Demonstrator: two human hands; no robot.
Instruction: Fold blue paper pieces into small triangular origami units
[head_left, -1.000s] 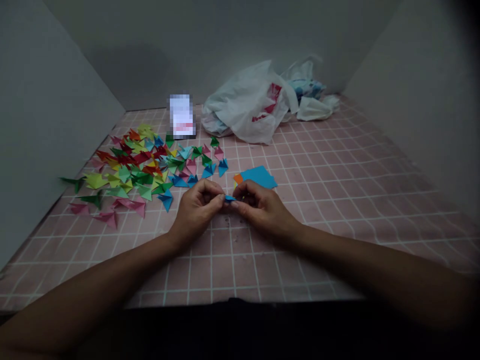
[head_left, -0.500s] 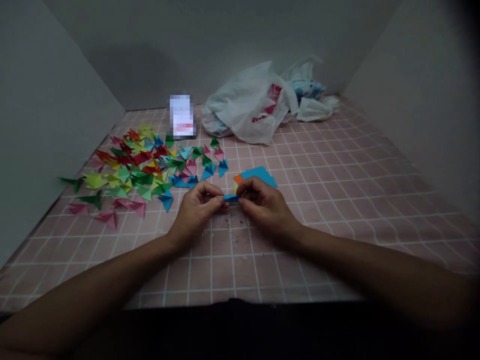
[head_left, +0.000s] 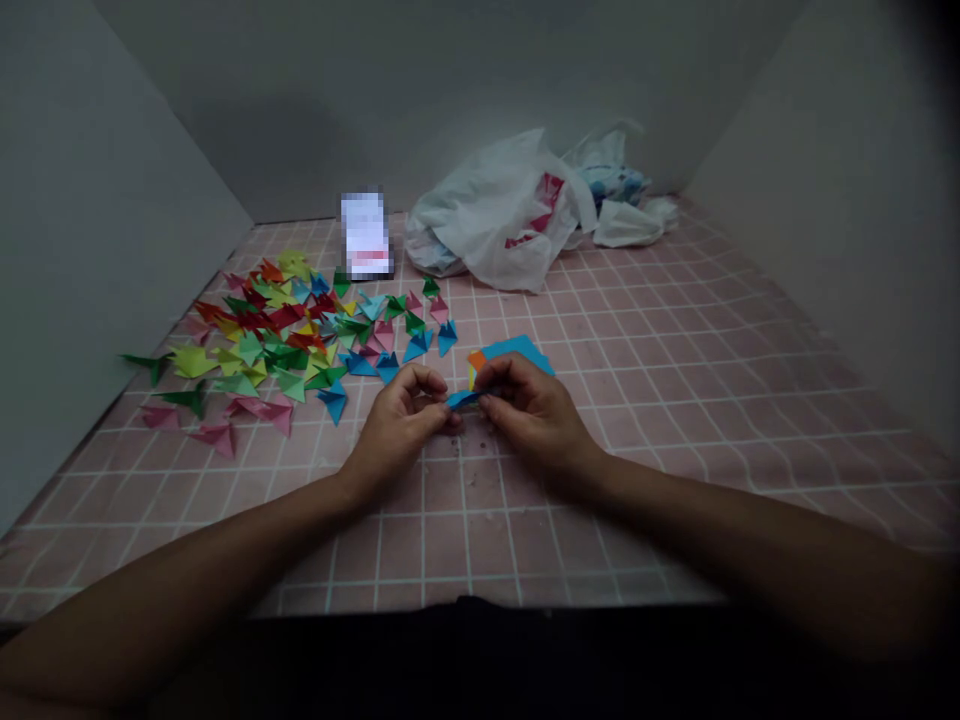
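Between my two hands is a small folded piece of blue paper (head_left: 461, 399), held just above the table. My right hand (head_left: 536, 415) pinches its right end between thumb and forefinger. At the left end, my left hand (head_left: 401, 415) has its thumb against the paper, with the forefinger raised slightly away from it. Behind my right hand lies a stack of blue paper sheets (head_left: 521, 352), with an orange and yellow sheet (head_left: 475, 362) showing at its left edge; my hand partly covers them.
Many small folded paper shapes (head_left: 285, 355) in several colours spread over the left of the table. A lit phone (head_left: 366, 235), its screen blurred, stands behind them. White plastic bags (head_left: 495, 215) lie at the back. A checked pink cloth (head_left: 675, 400) covers the table, between grey walls (head_left: 450, 80).
The blue paper has tilted, its left end now slightly lower. My left forefinger has lifted a little from it. My right hand keeps nearly the same place.
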